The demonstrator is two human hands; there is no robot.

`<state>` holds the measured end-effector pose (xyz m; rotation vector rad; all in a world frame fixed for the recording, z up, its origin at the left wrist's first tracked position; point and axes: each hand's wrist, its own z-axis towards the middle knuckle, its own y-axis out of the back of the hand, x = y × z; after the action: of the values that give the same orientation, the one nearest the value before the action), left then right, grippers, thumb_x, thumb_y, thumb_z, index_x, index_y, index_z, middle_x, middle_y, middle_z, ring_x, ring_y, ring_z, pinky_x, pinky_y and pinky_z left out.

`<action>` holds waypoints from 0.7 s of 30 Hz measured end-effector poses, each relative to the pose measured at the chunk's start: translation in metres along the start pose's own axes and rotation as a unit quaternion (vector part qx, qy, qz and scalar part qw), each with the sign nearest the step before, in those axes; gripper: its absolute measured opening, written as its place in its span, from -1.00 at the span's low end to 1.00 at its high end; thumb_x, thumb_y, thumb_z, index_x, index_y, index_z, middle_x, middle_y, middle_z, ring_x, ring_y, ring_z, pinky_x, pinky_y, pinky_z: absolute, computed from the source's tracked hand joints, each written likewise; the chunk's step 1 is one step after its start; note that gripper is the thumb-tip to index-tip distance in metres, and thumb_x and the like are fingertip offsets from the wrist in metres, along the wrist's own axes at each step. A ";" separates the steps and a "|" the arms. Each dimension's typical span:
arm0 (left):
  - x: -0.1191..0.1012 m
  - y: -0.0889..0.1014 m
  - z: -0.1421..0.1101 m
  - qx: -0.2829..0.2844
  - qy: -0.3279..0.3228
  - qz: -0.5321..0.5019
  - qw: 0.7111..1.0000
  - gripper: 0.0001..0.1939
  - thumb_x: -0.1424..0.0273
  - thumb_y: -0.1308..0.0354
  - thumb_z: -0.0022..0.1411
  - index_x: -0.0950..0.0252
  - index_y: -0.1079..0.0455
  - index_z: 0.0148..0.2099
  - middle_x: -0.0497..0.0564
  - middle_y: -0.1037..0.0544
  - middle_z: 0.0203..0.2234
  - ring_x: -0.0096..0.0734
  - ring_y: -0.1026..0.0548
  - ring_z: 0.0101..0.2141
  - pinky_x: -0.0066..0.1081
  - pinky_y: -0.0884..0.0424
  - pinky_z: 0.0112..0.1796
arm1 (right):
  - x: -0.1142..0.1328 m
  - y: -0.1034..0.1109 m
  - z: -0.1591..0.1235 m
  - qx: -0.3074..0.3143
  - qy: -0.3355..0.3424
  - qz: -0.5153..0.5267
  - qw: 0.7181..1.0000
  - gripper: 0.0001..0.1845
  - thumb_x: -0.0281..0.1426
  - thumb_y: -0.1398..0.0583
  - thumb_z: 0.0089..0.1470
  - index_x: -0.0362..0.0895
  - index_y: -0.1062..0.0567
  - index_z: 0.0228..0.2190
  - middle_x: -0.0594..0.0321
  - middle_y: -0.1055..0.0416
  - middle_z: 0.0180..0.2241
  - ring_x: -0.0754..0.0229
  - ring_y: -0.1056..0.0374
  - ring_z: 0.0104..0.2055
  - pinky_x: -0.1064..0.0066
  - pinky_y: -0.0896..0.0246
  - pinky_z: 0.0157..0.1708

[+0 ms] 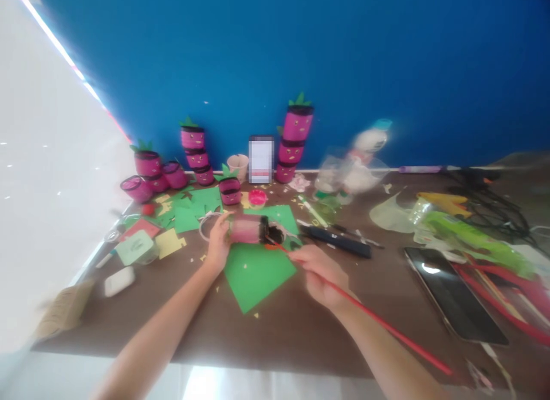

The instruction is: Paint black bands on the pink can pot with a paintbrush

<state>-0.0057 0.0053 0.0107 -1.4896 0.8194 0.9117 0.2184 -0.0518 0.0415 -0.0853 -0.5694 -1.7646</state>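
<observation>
The left hand has its fingers wrapped round one end of a pink cylinder with a black rim; blur hides how each finger lies. The right hand is closed round a long, thin red stick, with the fingertips near its upper end.

The relation that matters lies between the two hands: the cylinder is on its side, its long axis running across from the left fingers toward the right ones. Its dark, black-rimmed end faces the right hand, which is the nearer of the two to that end. The stick slants from there through the right fist and down toward the wearer's right; its tip meets the dark end in view, but whether it touches or goes inside, I cannot tell.

Just below the cylinder, between the hands, is a flat green paper sheet. Beyond the left fingers sits a small pink cup with green paper leaves, and to its right a shallow round tub with bright pink contents. Past the right fingertips lies a slim, dark bar-shaped object. Well off to the right hand's right is a black smartphone.
</observation>
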 end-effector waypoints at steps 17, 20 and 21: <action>0.000 0.001 -0.001 0.022 -0.035 0.005 0.999 -0.58 0.22 -0.20 -0.08 0.21 -0.40 -0.11 0.04 -0.47 -0.18 -0.35 -0.48 -0.30 -0.46 -0.39 -0.35 | 0.006 0.002 0.002 0.054 0.038 -0.063 0.996 -0.84 -0.47 -0.06 0.13 -0.12 -0.30 -0.20 0.00 -0.46 -0.31 0.12 -0.40 -0.29 0.18 -0.39 -0.33; -0.001 0.000 -0.002 0.024 -0.036 0.005 0.999 -0.57 0.20 -0.21 -0.08 0.22 -0.40 -0.12 0.05 -0.48 -0.17 -0.33 -0.48 -0.28 -0.44 -0.40 -0.34 | 0.008 0.003 0.005 0.029 0.046 -0.053 0.997 -0.86 -0.44 -0.03 0.16 -0.10 -0.28 -0.20 0.02 -0.46 -0.32 0.14 -0.39 -0.32 0.18 -0.40 -0.36; -0.001 0.000 -0.002 0.025 -0.036 0.003 0.999 -0.57 0.19 -0.20 -0.08 0.21 -0.40 -0.12 0.05 -0.48 -0.17 -0.33 -0.49 -0.28 -0.44 -0.40 -0.34 | 0.008 0.003 0.006 0.031 0.048 -0.060 0.997 -0.87 -0.44 -0.04 0.16 -0.11 -0.28 -0.21 0.01 -0.46 -0.31 0.13 -0.39 -0.31 0.17 -0.40 -0.35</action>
<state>-0.0062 0.0033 0.0118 -1.4034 0.7890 0.9382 0.2176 -0.0571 0.0503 0.0775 -0.5684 -1.8546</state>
